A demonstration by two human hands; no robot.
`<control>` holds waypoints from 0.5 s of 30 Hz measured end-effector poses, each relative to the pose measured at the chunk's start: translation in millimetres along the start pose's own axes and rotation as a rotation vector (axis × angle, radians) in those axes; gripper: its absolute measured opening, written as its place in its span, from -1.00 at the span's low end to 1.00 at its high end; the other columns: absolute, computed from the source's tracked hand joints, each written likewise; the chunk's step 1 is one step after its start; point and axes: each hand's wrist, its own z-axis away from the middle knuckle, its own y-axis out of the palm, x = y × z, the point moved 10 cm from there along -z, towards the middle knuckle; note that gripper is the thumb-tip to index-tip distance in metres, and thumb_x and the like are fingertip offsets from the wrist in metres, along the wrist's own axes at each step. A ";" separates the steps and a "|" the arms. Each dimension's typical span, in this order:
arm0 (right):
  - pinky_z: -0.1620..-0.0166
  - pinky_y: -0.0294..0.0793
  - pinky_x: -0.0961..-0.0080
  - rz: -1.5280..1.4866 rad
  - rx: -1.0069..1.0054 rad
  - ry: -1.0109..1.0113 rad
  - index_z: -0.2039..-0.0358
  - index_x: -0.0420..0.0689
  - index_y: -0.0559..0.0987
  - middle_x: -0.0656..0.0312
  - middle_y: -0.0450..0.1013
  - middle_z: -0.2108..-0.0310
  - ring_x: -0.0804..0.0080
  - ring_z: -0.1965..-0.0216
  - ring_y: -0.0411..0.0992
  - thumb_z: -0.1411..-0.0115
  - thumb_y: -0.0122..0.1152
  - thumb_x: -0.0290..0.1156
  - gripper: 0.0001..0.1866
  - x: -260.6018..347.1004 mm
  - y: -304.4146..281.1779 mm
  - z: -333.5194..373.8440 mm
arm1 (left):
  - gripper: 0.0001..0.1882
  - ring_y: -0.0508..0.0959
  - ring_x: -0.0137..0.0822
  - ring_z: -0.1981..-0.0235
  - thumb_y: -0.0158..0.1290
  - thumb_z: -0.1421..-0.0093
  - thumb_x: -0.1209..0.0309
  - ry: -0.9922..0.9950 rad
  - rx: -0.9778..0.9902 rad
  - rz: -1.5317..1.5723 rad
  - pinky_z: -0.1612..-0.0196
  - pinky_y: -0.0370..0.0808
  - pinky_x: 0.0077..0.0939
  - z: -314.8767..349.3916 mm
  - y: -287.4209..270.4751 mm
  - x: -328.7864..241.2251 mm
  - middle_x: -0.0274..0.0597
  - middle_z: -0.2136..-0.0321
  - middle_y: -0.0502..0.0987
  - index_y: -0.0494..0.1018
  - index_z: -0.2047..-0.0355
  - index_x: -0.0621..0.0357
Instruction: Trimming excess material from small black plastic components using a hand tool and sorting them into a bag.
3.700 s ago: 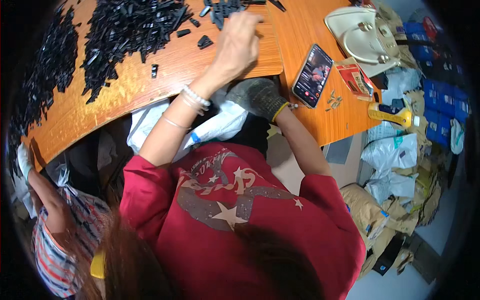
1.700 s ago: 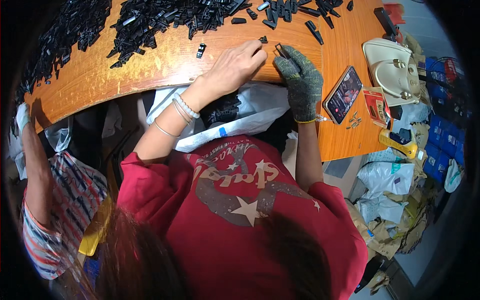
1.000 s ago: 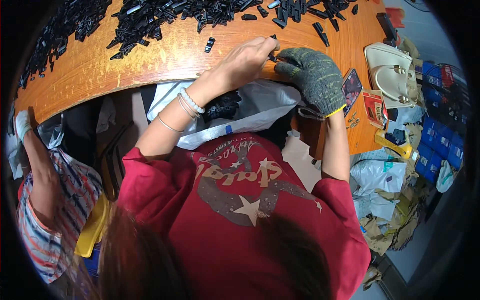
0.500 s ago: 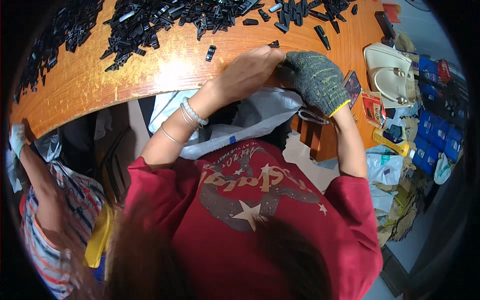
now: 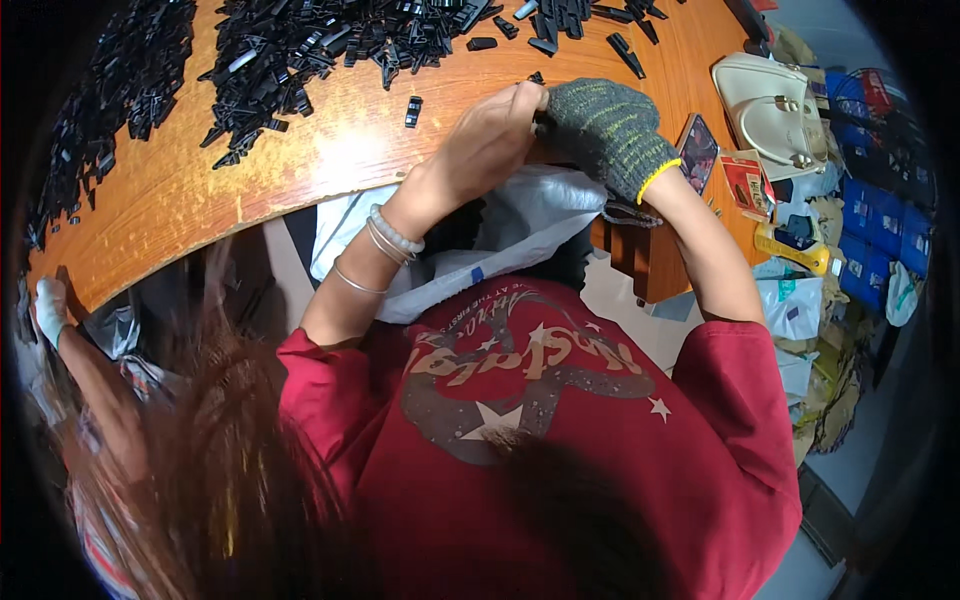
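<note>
My bare left hand [image 5: 488,142], with bracelets on the wrist, is closed in a pinch at the table's front edge. Pressed against its fingertips is my right hand [image 5: 608,132] in a dark grey knitted glove, its fingers curled inward. Something small and dark shows between the two hands, mostly hidden by the fingers. Just beyond the fingertips a small black piece [image 5: 537,78] shows. A single black plastic clip [image 5: 413,111] lies on the wooden table [image 5: 300,180] left of my hands. Below them, a white sack [image 5: 540,200] hangs open between the table edge and my body, with black inside.
Heaps of black clips [image 5: 290,70] cover the table's far side. At right are a phone [image 5: 698,150], a cream handbag [image 5: 770,105], a red packet [image 5: 747,182] and a yellow-handled tool [image 5: 792,248]. Another person's gloved hand [image 5: 50,310] rests at the left table edge.
The view has shifted and tilted slightly. My hands stay together at the table edge, with the fingers moved a little. The other person's hand remains at the left edge.
</note>
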 end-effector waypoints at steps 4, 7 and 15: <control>0.20 0.46 0.23 -0.157 -0.082 0.062 0.27 -0.07 0.56 0.06 0.51 0.30 0.10 0.24 0.48 -0.13 0.09 -0.18 -0.73 -7.8 -2.6 17.2 | -0.78 0.50 0.12 0.35 -0.04 -0.06 0.64 0.029 -0.020 -0.097 0.32 0.45 -0.19 2.7 -2.3 -0.5 0.14 0.42 0.45 0.25 0.25 0.28; 0.23 0.48 0.43 -0.428 -0.426 -0.047 0.09 -0.03 0.54 0.17 0.54 0.25 0.29 0.26 0.51 -0.12 0.22 -0.29 -0.67 -11.3 -17.2 58.6 | -0.74 0.56 -0.05 0.36 0.05 -0.09 0.60 0.027 -0.032 -0.237 0.35 0.48 -0.29 6.4 -7.8 -6.1 0.07 0.38 0.49 0.26 0.22 0.28; 0.51 0.37 0.71 -1.373 -0.389 0.412 0.12 -0.18 0.56 0.29 0.55 0.41 0.64 0.52 0.45 -0.11 0.11 -0.51 -0.71 -35.8 18.8 94.6 | -0.49 0.59 -0.22 0.33 0.00 -0.27 0.13 -0.670 0.104 1.417 0.26 0.59 -0.45 32.9 46.5 4.5 0.04 0.23 0.44 0.33 0.06 0.41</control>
